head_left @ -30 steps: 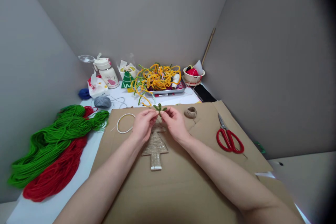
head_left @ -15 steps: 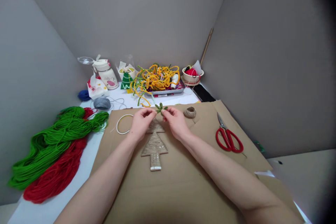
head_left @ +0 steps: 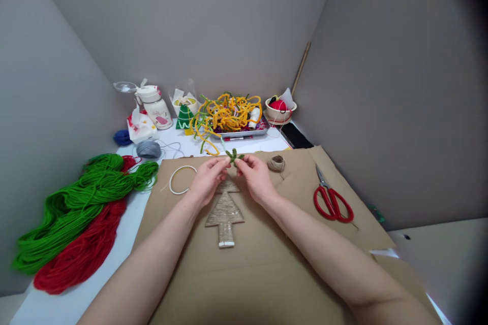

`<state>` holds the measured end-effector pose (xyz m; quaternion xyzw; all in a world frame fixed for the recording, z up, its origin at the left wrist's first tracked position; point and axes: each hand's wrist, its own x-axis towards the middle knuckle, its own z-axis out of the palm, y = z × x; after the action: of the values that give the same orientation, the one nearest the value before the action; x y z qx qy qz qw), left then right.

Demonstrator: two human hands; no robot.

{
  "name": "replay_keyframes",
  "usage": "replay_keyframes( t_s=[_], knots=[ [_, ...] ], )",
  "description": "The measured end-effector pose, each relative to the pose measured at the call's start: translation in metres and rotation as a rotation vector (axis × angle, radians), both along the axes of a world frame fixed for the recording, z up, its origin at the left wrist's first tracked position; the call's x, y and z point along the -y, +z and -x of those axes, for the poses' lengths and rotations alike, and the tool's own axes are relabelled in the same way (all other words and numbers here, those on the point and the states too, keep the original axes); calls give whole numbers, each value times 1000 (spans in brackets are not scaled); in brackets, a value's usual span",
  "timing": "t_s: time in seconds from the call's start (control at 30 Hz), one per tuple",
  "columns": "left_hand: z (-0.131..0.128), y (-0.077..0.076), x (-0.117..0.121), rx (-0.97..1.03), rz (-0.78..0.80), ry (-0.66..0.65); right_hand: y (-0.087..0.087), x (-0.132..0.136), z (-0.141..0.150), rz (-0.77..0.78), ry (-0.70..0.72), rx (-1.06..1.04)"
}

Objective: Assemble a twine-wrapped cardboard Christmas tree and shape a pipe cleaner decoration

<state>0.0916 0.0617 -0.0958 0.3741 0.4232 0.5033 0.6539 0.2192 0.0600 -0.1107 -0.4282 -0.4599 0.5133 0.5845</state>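
Note:
My left hand [head_left: 206,181] and my right hand [head_left: 255,177] meet over a sheet of brown cardboard [head_left: 267,259], fingertips pinched on a small green pipe-cleaner star [head_left: 234,155]. Just below the hands lies a twine-wrapped tree shape [head_left: 224,214], flat on the cardboard, its top hidden by my fingers. Both hands are closed on the little star, held a bit above the tree's tip.
Red scissors [head_left: 332,201] lie on the cardboard to the right, a twine ball [head_left: 276,163] and a white ring [head_left: 181,179] near the hands. Green yarn [head_left: 82,195] and red yarn [head_left: 82,251] lie left. A tray of pipe cleaners [head_left: 229,114], a bowl [head_left: 280,107] and a bottle [head_left: 154,104] stand behind.
The hands stay pinched on the green star; they shifted very slightly and the star turned a little between the fingertips.

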Motion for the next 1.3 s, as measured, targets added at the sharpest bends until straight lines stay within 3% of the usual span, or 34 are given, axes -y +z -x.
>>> replay_keyframes(
  t_s=[0.1,0.23,0.37,0.53,0.67,1.1,1.3],
  knots=[
    [-1,-3,0,-25,-77,48,0,1,1,33,50,-36],
    [2,-7,-5,-22,-59,133,4,0,-1,123,92,-85],
    [5,-9,-7,-69,-52,199,10,-3,-8,142,51,35],
    [2,-12,-5,-222,-201,173,12,-4,-13,110,47,152],
    [1,-15,-5,-276,-231,145,8,-5,-13,149,66,144],
    [0,-13,-3,-543,-360,153,11,-6,-13,453,210,-226],
    [-1,-10,-2,-520,-356,142,10,-8,-14,449,241,-297]
  ],
)
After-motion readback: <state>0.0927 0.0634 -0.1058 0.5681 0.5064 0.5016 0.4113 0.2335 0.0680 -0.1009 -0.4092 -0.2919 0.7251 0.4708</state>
